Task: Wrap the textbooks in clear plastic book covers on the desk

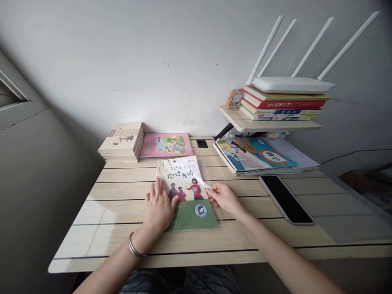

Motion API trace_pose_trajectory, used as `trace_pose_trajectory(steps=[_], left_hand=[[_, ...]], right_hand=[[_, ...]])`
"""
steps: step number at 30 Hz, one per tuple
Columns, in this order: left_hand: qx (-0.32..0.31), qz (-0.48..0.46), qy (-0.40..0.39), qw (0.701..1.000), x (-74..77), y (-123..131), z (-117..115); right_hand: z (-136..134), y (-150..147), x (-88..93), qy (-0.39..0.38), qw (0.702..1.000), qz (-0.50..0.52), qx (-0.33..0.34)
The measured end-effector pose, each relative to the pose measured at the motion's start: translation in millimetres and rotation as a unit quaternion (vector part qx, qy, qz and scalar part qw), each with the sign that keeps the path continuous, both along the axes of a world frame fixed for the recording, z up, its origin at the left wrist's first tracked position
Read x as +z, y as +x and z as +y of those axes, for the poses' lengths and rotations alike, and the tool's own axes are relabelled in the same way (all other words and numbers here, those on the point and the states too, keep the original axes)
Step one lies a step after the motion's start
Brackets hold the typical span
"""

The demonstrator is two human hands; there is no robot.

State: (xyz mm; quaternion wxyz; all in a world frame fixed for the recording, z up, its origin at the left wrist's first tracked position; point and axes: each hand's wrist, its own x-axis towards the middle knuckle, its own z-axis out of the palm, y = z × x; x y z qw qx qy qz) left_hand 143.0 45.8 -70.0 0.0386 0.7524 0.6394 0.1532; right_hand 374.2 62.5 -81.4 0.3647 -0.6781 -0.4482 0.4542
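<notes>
A book (187, 183) with a white and green cover, Chinese characters and drawn people lies on the table in front of me, slightly turned, its cover closed. My left hand (161, 206) rests along its left side, fingers apart, with the thumb over the cover's edge. At the right edge, my right hand (224, 198) pinches the book between thumb and fingers; the other fingers curl under and are partly hidden. A shiny clear sheen runs along that edge, like a plastic sleeve. A silver bracelet (134, 246) circles my left wrist.
Behind the book lie a pink book (166, 143) and a stack of beige books (122, 141). To the right are a phone (286, 200) and a pile of workbooks (255, 154). A raised shelf (269, 123) carries books and a white router (294, 85) against the wall.
</notes>
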Motion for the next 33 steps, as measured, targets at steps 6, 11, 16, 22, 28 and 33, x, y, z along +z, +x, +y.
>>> trace_pose_trajectory(steps=[6, 11, 16, 22, 28, 33], left_hand=[[-0.113, 0.084, 0.011, 0.99, -2.1, 10.6, -10.0], [-0.158, 0.093, 0.023, 0.983, -4.0, 15.8, -16.2], [-0.192, 0.081, 0.014, 0.978, -6.3, 19.4, -20.2], [-0.233, 0.03, -0.058, 0.97, 12.0, 2.9, -18.2], [-0.3, 0.059, -0.013, 0.952, 5.5, -49.9, -39.2], [-0.282, 0.097, 0.05, 0.953, -16.8, -59.5, -56.0]], right_hand=[[2.6, 1.1, -3.8, -0.012, 1.0, -0.022, 0.002], [6.6, 0.6, -3.7, -0.022, 0.999, -0.044, 0.009], [-4.5, 0.8, 3.0, 0.002, 1.0, 0.003, 0.03], [-33.0, 6.1, 4.8, -0.008, 0.998, 0.031, 0.059], [-55.6, 5.3, 10.7, 0.006, 0.997, 0.01, 0.071], [-67.6, 3.4, 7.1, 0.063, 0.995, -0.05, 0.063]])
